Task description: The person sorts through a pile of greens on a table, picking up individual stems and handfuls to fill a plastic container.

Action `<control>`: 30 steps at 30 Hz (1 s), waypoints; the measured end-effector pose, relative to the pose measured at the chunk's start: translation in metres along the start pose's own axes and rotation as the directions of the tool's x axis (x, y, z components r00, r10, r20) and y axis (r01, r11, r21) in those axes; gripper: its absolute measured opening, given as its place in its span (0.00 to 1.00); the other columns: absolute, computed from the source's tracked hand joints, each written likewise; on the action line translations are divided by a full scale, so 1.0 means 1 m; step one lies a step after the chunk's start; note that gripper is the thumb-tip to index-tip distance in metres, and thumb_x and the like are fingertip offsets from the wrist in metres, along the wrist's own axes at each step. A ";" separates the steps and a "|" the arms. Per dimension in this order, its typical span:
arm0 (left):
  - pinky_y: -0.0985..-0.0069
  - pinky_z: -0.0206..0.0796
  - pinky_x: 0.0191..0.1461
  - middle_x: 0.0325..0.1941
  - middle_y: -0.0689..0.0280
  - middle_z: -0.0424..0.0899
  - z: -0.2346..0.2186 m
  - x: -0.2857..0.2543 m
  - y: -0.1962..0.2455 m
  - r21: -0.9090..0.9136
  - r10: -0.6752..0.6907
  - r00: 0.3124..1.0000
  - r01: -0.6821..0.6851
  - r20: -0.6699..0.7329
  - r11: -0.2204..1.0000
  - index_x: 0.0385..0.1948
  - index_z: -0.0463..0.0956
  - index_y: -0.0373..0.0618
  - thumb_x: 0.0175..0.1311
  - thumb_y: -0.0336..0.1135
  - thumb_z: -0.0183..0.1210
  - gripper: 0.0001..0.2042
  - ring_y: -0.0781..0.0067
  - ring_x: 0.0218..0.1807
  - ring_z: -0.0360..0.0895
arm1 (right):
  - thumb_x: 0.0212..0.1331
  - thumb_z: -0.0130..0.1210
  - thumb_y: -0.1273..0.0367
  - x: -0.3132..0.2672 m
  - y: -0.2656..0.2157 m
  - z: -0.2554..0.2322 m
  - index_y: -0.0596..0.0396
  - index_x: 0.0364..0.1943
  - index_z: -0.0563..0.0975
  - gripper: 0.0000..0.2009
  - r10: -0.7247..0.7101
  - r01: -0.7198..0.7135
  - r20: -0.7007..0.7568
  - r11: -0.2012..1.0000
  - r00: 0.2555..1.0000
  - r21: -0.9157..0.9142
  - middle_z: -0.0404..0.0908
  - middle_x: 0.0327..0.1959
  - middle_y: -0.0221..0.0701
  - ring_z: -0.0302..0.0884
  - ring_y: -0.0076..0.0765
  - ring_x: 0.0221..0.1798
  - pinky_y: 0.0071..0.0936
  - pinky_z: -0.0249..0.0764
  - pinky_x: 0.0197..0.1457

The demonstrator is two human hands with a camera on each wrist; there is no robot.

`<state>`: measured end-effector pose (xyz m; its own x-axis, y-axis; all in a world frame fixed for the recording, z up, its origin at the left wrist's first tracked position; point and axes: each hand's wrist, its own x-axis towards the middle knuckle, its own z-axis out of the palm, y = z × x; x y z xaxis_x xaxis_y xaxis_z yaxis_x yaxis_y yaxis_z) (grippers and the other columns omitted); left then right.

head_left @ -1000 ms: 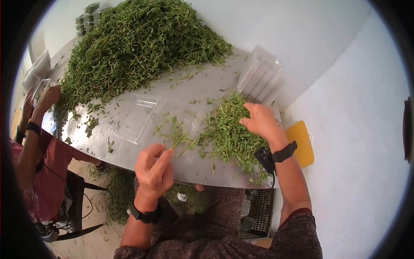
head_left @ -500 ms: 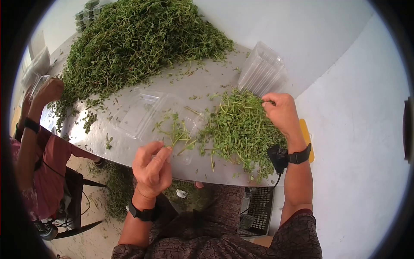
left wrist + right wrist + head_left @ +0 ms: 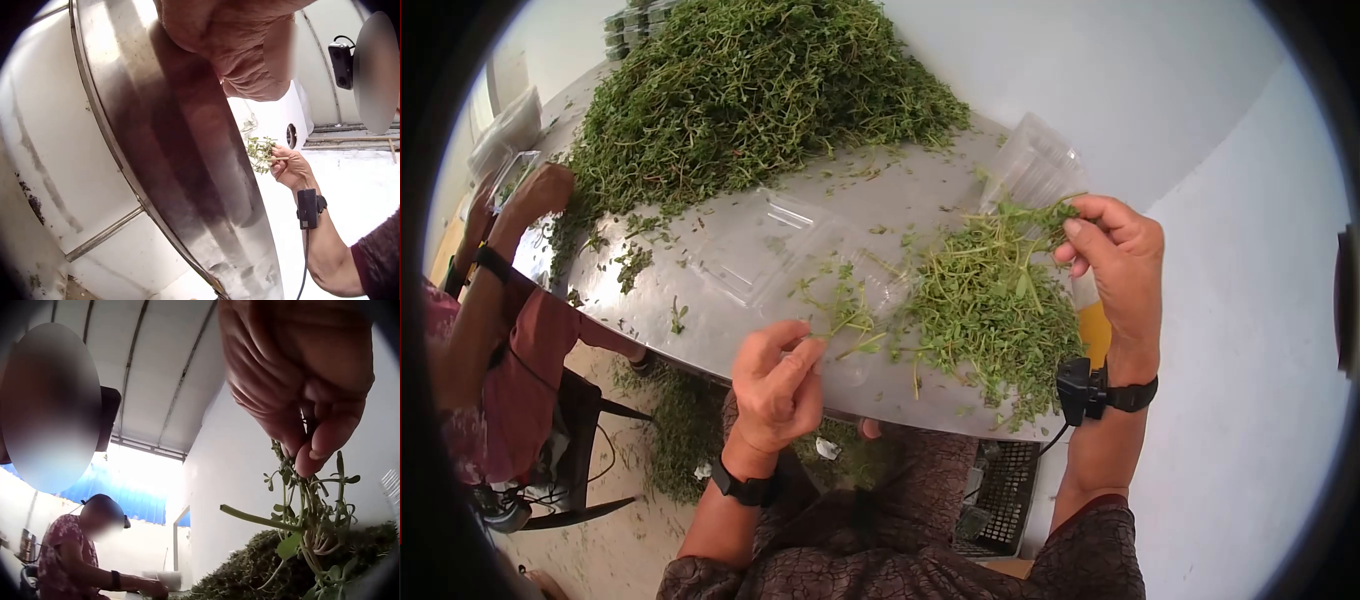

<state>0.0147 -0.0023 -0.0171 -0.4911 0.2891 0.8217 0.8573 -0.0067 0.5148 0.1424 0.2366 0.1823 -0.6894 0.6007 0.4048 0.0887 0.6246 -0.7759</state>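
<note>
Green sprigs point(image 3: 1052, 213): pinched in right hand point(image 3: 1122, 262), right of the frame, near a small leafy pile point(image 3: 998, 312). Left hand point(image 3: 775, 388), lower centre: thumb and fingers closed on thin stems point(image 3: 846, 308). Hands well apart. Just beyond left hand: open clear container point(image 3: 745, 270) on metal table point(image 3: 882, 402). Yellow object point(image 3: 1094, 328): partly hidden behind right wrist. Upper right of centre: stacked clear containers point(image 3: 1030, 165). Upper left: large green heap point(image 3: 750, 90). Far left: second person's hands point(image 3: 543, 192) at another clear box point(image 3: 516, 178).
</note>
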 end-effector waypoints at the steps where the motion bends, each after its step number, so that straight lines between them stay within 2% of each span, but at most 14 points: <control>1: 0.73 0.73 0.38 0.42 0.56 0.79 0.001 0.000 -0.002 -0.012 0.011 1.000 -0.011 -0.011 1.000 0.34 0.81 0.39 0.39 0.13 0.57 0.17 0.62 0.35 0.79 | 0.59 0.57 0.76 0.000 -0.004 0.002 0.66 0.43 0.82 0.10 -0.031 0.031 -0.001 0.999 1.000 0.020 0.83 0.28 0.31 0.81 0.19 0.27 0.15 0.71 0.27; 2: 0.70 0.72 0.37 0.42 0.56 0.80 0.002 -0.001 -0.003 -0.021 0.021 1.000 -0.022 -0.022 1.000 0.35 0.81 0.40 0.36 0.14 0.57 0.19 0.60 0.34 0.78 | 0.59 0.57 0.76 0.000 -0.008 0.005 0.66 0.43 0.81 0.10 -0.063 0.063 -0.001 0.997 0.998 0.043 0.83 0.28 0.31 0.81 0.19 0.27 0.15 0.72 0.27; 7: 0.69 0.71 0.37 0.42 0.57 0.81 0.002 -0.001 -0.004 0.004 0.036 0.999 -0.036 -0.015 0.999 0.34 0.81 0.41 0.36 0.16 0.58 0.18 0.60 0.34 0.78 | 0.60 0.57 0.77 -0.010 -0.029 0.029 0.68 0.43 0.81 0.10 -0.103 0.097 0.028 0.981 0.994 0.165 0.83 0.28 0.33 0.82 0.23 0.29 0.17 0.75 0.28; 9: 0.69 0.71 0.37 0.41 0.57 0.81 0.002 -0.001 -0.005 0.002 0.029 0.999 -0.029 -0.015 1.000 0.34 0.81 0.41 0.36 0.16 0.58 0.18 0.60 0.34 0.78 | 0.61 0.56 0.76 -0.017 -0.032 0.042 0.69 0.44 0.80 0.10 -0.081 0.047 0.110 0.957 0.991 0.287 0.83 0.29 0.35 0.83 0.25 0.29 0.18 0.77 0.29; 10: 0.69 0.71 0.37 0.41 0.57 0.81 0.002 -0.001 -0.005 0.003 0.034 0.999 -0.034 -0.017 0.999 0.34 0.81 0.41 0.36 0.16 0.58 0.18 0.61 0.33 0.78 | 0.61 0.56 0.76 -0.019 -0.031 0.049 0.69 0.44 0.80 0.10 -0.079 0.042 0.114 0.956 0.990 0.291 0.83 0.29 0.35 0.83 0.25 0.29 0.18 0.77 0.29; 12: 0.70 0.70 0.37 0.41 0.57 0.81 0.002 -0.001 -0.005 0.006 0.034 0.999 -0.034 -0.015 0.999 0.34 0.81 0.41 0.36 0.16 0.58 0.18 0.61 0.32 0.78 | 0.63 0.56 0.74 -0.024 -0.022 0.067 0.69 0.44 0.80 0.10 -0.021 -0.078 0.232 0.910 0.972 0.407 0.83 0.30 0.35 0.84 0.26 0.30 0.18 0.78 0.29; 13: 0.70 0.70 0.37 0.41 0.57 0.81 0.001 0.000 -0.004 0.007 0.038 0.999 -0.038 -0.012 0.999 0.34 0.81 0.41 0.35 0.16 0.58 0.18 0.61 0.32 0.78 | 0.63 0.56 0.74 -0.026 -0.016 0.076 0.69 0.44 0.80 0.10 -0.018 -0.082 0.235 0.909 0.972 0.409 0.83 0.30 0.35 0.84 0.26 0.30 0.18 0.78 0.29; 15: 0.70 0.70 0.36 0.41 0.57 0.81 0.000 0.001 -0.004 0.012 0.043 0.999 -0.043 -0.006 0.999 0.34 0.81 0.41 0.35 0.17 0.57 0.18 0.61 0.31 0.78 | 0.64 0.54 0.72 -0.026 -0.004 0.091 0.68 0.46 0.78 0.12 0.166 -0.304 0.504 0.930 0.847 0.205 0.85 0.34 0.37 0.83 0.25 0.29 0.17 0.74 0.25; 16: 0.70 0.70 0.36 0.41 0.57 0.81 0.000 0.002 -0.004 -0.006 0.044 0.999 -0.044 -0.011 0.999 0.34 0.81 0.41 0.34 0.17 0.57 0.19 0.61 0.31 0.78 | 0.64 0.54 0.72 -0.026 0.003 0.093 0.68 0.46 0.78 0.12 0.165 -0.305 0.506 0.929 0.847 0.208 0.85 0.34 0.37 0.83 0.25 0.29 0.17 0.74 0.25; 19: 0.70 0.70 0.35 0.41 0.58 0.81 0.001 0.000 -0.005 -0.013 0.035 0.999 -0.035 -0.025 0.999 0.34 0.81 0.41 0.34 0.17 0.57 0.19 0.62 0.31 0.78 | 0.63 0.56 0.72 -0.026 0.015 0.089 0.67 0.45 0.79 0.11 0.187 -0.197 0.273 0.980 0.944 0.010 0.83 0.31 0.33 0.82 0.25 0.30 0.21 0.74 0.32; 24: 0.71 0.70 0.35 0.41 0.58 0.81 0.001 0.002 -0.003 -0.012 0.041 0.999 -0.042 -0.025 0.999 0.34 0.81 0.42 0.33 0.17 0.56 0.19 0.63 0.31 0.77 | 0.61 0.58 0.71 -0.039 0.025 0.073 0.65 0.45 0.80 0.11 0.189 -0.201 0.363 0.980 0.912 -0.004 0.84 0.34 0.35 0.81 0.25 0.28 0.23 0.74 0.33; 26: 0.71 0.71 0.35 0.41 0.57 0.81 -0.001 0.002 -0.002 -0.001 0.037 0.999 -0.037 -0.020 0.999 0.33 0.81 0.42 0.34 0.17 0.57 0.18 0.63 0.31 0.78 | 0.58 0.61 0.72 -0.053 0.031 0.075 0.63 0.46 0.79 0.13 0.000 0.053 0.358 0.989 0.934 -0.139 0.84 0.36 0.38 0.81 0.26 0.28 0.23 0.74 0.33; 27: 0.71 0.71 0.35 0.41 0.57 0.81 -0.001 0.002 -0.001 0.000 0.036 0.999 -0.036 -0.017 0.999 0.33 0.81 0.42 0.34 0.17 0.57 0.18 0.63 0.31 0.78 | 0.55 0.63 0.72 -0.058 0.027 0.075 0.62 0.47 0.79 0.15 0.026 0.048 0.369 0.980 0.929 -0.191 0.84 0.37 0.42 0.82 0.29 0.28 0.25 0.75 0.33; 30: 0.72 0.72 0.36 0.42 0.57 0.82 -0.002 0.002 0.000 -0.022 0.005 1.000 -0.006 -0.012 1.000 0.32 0.81 0.42 0.36 0.16 0.56 0.17 0.63 0.32 0.78 | 0.55 0.64 0.72 -0.070 0.026 0.076 0.61 0.47 0.79 0.15 0.033 0.033 0.422 0.988 0.906 -0.148 0.84 0.36 0.42 0.83 0.30 0.29 0.26 0.75 0.33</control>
<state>0.0132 -0.0039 -0.0146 -0.4885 0.2774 0.8273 0.8564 -0.0294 0.5155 0.1383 0.1732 0.0971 -0.9251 0.3541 0.1369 0.1714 0.7113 -0.6817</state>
